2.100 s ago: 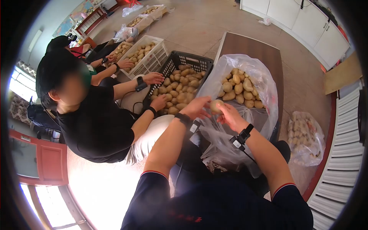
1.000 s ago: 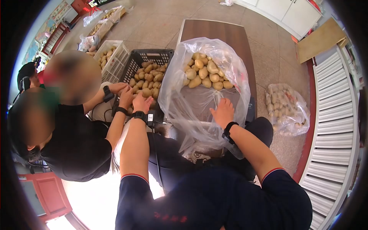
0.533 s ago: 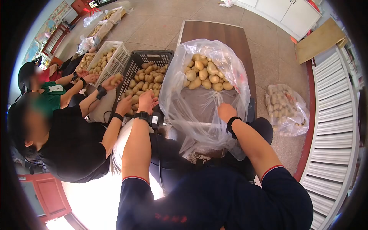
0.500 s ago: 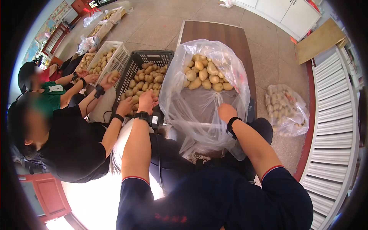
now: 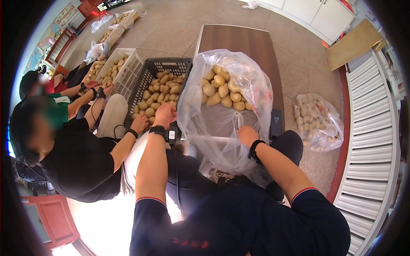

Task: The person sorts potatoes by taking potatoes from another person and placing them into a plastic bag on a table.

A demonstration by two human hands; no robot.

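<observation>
A clear plastic bag (image 5: 200, 121) with several potatoes (image 5: 222, 90) in its far part lies on the brown table. My right hand (image 5: 247, 135) is closed on gathered plastic at the near side of the bag, and creases fan out from the grip. By the near right corner of the black crate (image 5: 137, 83), my left hand (image 5: 165, 113) hovers with loosely bent fingers and nothing visible in them. Many potatoes (image 5: 160, 94) fill the crate. A co-worker's hand (image 5: 139, 123) is just left of mine, at the crate's near edge.
The brown table (image 5: 235, 38) extends beyond the bag. Another bag of potatoes (image 5: 318, 121) sits on the floor at right, near a white radiator (image 5: 369, 141). A white crate (image 5: 132, 64) stands left of the black one, with two co-workers seated alongside.
My right hand has shifted slightly toward me and left, drawing the plastic along, and the bag's far rim sits lower. The nearer co-worker's far hand has moved left, away from the black crate.
</observation>
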